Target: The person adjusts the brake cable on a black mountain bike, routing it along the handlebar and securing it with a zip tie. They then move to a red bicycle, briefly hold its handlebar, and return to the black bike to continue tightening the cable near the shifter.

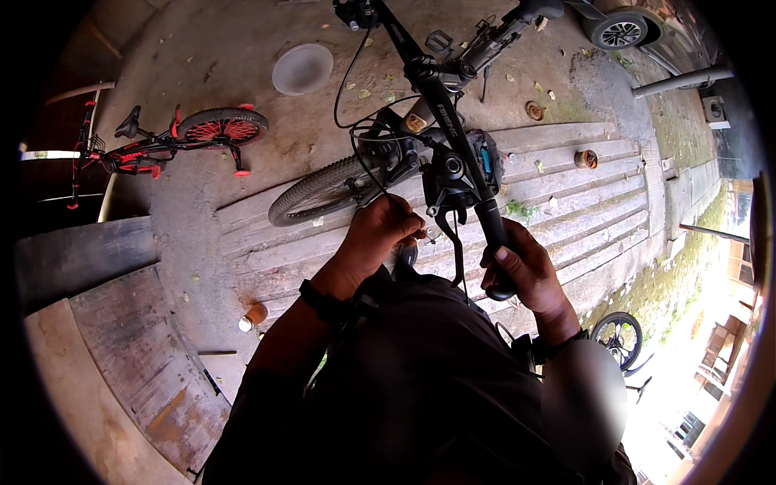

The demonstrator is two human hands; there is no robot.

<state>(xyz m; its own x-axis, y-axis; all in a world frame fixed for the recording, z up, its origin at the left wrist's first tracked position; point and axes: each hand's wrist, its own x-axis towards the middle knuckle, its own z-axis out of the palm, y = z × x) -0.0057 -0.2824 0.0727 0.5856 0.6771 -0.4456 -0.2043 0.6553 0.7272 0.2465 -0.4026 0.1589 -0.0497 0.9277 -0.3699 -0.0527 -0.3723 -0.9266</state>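
Note:
A black bicycle handlebar (449,121) runs at a slant in front of me, from the top centre down towards my right side. My right hand (529,271) is wrapped round its black rubber grip (492,226). A brake lever (457,246) hangs beside that grip. My left hand (380,238) is closed in a pinch left of the lever; what lies between its fingertips is too small to tell. A black cable (356,153) loops from the handlebar down to behind that hand. The knobby front wheel (319,192) stands beyond it.
Stone steps (566,190) lie under the bicycle. A red-and-black bicycle (190,144) is at the left, a white basin (302,69) at the far side. A rusty can (586,158) and a brown jar (252,317) stand on the ground. A parked car (622,32) is at top right.

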